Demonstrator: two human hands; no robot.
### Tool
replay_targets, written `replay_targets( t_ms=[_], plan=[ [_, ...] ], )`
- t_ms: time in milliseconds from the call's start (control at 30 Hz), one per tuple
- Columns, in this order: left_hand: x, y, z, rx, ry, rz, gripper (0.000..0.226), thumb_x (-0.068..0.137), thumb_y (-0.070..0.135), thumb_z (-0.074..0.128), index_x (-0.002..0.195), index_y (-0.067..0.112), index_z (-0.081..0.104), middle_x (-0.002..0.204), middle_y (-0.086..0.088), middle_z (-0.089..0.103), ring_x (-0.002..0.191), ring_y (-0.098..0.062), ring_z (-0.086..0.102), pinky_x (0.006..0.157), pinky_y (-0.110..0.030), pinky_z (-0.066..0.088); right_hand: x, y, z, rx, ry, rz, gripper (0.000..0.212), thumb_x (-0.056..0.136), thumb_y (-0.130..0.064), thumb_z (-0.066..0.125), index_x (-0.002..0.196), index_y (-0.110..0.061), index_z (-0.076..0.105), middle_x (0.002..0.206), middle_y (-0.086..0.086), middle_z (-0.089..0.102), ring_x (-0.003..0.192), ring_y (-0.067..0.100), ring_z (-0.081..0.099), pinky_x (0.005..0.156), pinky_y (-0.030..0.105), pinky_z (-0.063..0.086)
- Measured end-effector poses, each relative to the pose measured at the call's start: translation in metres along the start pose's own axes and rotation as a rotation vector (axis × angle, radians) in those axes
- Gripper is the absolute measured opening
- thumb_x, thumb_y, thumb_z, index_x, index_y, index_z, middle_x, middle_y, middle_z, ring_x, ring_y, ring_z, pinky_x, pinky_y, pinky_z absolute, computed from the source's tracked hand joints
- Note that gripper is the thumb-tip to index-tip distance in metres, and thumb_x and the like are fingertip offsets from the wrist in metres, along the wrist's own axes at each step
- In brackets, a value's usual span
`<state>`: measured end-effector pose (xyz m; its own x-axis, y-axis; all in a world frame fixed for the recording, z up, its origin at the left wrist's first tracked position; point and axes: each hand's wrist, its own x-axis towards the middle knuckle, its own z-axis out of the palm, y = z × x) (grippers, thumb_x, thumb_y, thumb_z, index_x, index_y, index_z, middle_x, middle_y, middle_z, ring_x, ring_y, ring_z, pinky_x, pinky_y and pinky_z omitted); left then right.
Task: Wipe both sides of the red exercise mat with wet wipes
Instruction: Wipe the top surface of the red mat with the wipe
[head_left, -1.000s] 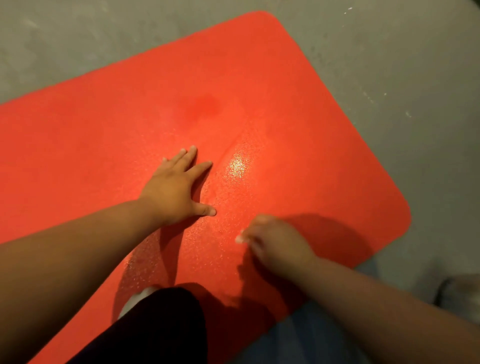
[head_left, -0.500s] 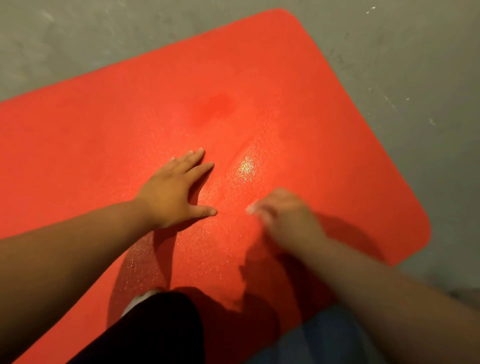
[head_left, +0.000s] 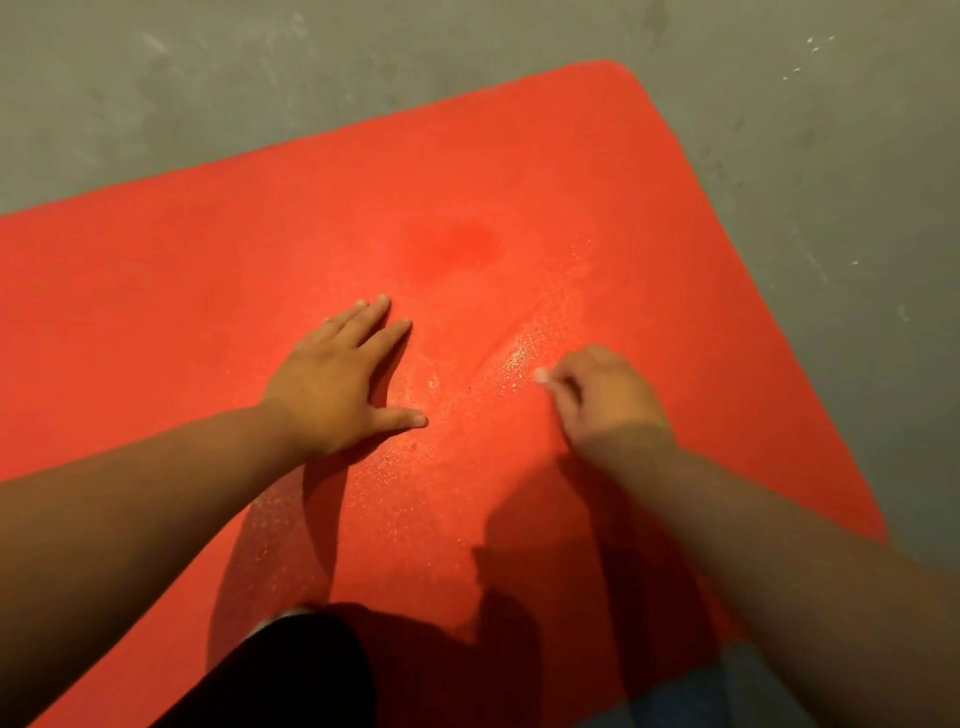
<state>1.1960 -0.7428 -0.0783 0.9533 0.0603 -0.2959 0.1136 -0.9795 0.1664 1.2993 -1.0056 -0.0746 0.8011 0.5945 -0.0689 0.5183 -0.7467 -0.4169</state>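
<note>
Nearest, a black-clad leg (head_left: 291, 675) is resting on the near edge of the red exercise mat (head_left: 156, 312), with a bit of blue fabric (head_left: 691, 696) beside it on the right. The mat is lying flat on the grey floor (head_left: 831, 182), its far right corner rounded. The left hand (head_left: 337, 379) is pressing flat on the mat, fingers straight, thumb splayed, holding nothing. The right hand (head_left: 602, 395), blurred, is curling its fingers down onto the mat, gripping a wet wipe (head_left: 541, 374); only a small white tip is showing. A wet sheen (head_left: 514, 358) is glinting between the hands along a shallow crease. Farther out a darker damp patch (head_left: 457, 247) is showing.
</note>
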Motion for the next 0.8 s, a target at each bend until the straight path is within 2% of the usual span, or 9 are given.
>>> replay_targets(
  t_ms=[67, 133, 200, 300, 367, 533, 600, 700, 800],
  plan=[
    [0.004, -0.002, -0.005, 0.035, 0.015, -0.027, 0.116, 0.06, 0.096, 0.016, 0.151, 0.025, 0.025, 0.158, -0.001, 0.022, 0.14, -0.028, 0.029, 0.113, -0.045, 0.027, 0.018, 0.035, -0.019, -0.047, 0.142, 0.26, 0.017, 0.09, -0.018, 0.059, 0.085, -0.002, 0.064, 0.089, 0.021, 0.063, 0.088, 0.039, 0.057, 0.079, 0.042, 0.041],
    [0.006, -0.001, -0.007, 0.08, -0.008, -0.032, 0.109, 0.066, 0.092, 0.015, 0.151, 0.025, 0.024, 0.157, -0.001, 0.023, 0.138, -0.03, 0.031, 0.108, -0.047, 0.03, 0.019, 0.025, -0.015, -0.091, 0.172, 0.323, 0.016, 0.09, -0.014, 0.055, 0.087, -0.001, 0.063, 0.089, 0.022, 0.062, 0.087, 0.039, 0.057, 0.08, 0.042, 0.038],
    [0.004, 0.002, -0.005, 0.1, -0.019, -0.023, 0.103, 0.072, 0.087, 0.011, 0.152, 0.024, 0.021, 0.159, -0.002, 0.018, 0.141, -0.03, 0.028, 0.108, -0.048, 0.029, 0.004, -0.02, 0.01, -0.044, 0.093, 0.127, 0.009, 0.085, -0.012, 0.057, 0.083, -0.005, 0.061, 0.081, 0.017, 0.059, 0.08, 0.036, 0.056, 0.078, 0.04, 0.036],
    [0.0, 0.004, -0.002, 0.085, -0.011, -0.039, 0.098, 0.077, 0.085, 0.009, 0.152, 0.023, 0.021, 0.16, -0.002, 0.017, 0.142, -0.028, 0.026, 0.109, -0.047, 0.029, -0.023, -0.077, 0.041, 0.068, -0.116, -0.306, 0.009, 0.076, -0.018, 0.068, 0.077, -0.016, 0.06, 0.075, 0.004, 0.057, 0.075, 0.027, 0.056, 0.071, 0.034, 0.051],
    [0.002, 0.003, -0.002, 0.069, -0.011, -0.05, 0.094, 0.079, 0.082, 0.01, 0.152, 0.025, 0.019, 0.16, 0.0, 0.015, 0.143, -0.026, 0.024, 0.11, -0.045, 0.027, -0.009, -0.058, 0.037, 0.106, -0.109, -0.384, 0.01, 0.085, -0.027, 0.06, 0.08, -0.018, 0.06, 0.078, 0.002, 0.057, 0.079, 0.025, 0.053, 0.072, 0.035, 0.048],
    [0.003, -0.004, -0.005, 0.052, -0.004, -0.018, 0.081, 0.086, 0.074, 0.016, 0.15, 0.026, 0.027, 0.158, 0.003, 0.023, 0.14, -0.024, 0.032, 0.107, -0.044, 0.033, 0.061, 0.021, -0.011, -0.055, 0.144, 0.124, 0.015, 0.092, -0.022, 0.054, 0.088, -0.009, 0.062, 0.092, 0.018, 0.063, 0.09, 0.036, 0.052, 0.08, 0.039, 0.036],
    [0.006, -0.006, -0.008, 0.023, 0.032, -0.029, 0.073, 0.089, 0.069, 0.023, 0.147, 0.026, 0.036, 0.153, 0.004, 0.034, 0.132, -0.025, 0.043, 0.102, -0.044, 0.038, 0.066, 0.009, -0.008, -0.066, 0.163, 0.209, 0.017, 0.092, -0.02, 0.051, 0.093, -0.007, 0.062, 0.097, 0.019, 0.063, 0.093, 0.037, 0.053, 0.084, 0.039, 0.035],
    [0.013, -0.005, -0.01, 0.02, 0.095, -0.074, 0.069, 0.089, 0.064, 0.032, 0.141, 0.021, 0.046, 0.149, -0.004, 0.042, 0.122, -0.031, 0.051, 0.1, -0.045, 0.04, 0.039, -0.054, 0.025, 0.038, 0.025, -0.013, 0.01, 0.089, -0.017, 0.056, 0.09, -0.012, 0.065, 0.089, 0.01, 0.063, 0.089, 0.032, 0.054, 0.082, 0.036, 0.043],
    [0.019, -0.008, -0.009, 0.057, 0.077, -0.209, 0.085, 0.079, 0.076, 0.026, 0.147, 0.026, 0.035, 0.157, -0.017, 0.02, 0.141, -0.037, 0.027, 0.114, -0.048, 0.02, 0.018, -0.092, 0.043, 0.124, -0.087, -0.36, 0.009, 0.081, -0.022, 0.062, 0.078, -0.017, 0.07, 0.074, 0.001, 0.062, 0.076, 0.026, 0.057, 0.07, 0.032, 0.053]
  ],
)
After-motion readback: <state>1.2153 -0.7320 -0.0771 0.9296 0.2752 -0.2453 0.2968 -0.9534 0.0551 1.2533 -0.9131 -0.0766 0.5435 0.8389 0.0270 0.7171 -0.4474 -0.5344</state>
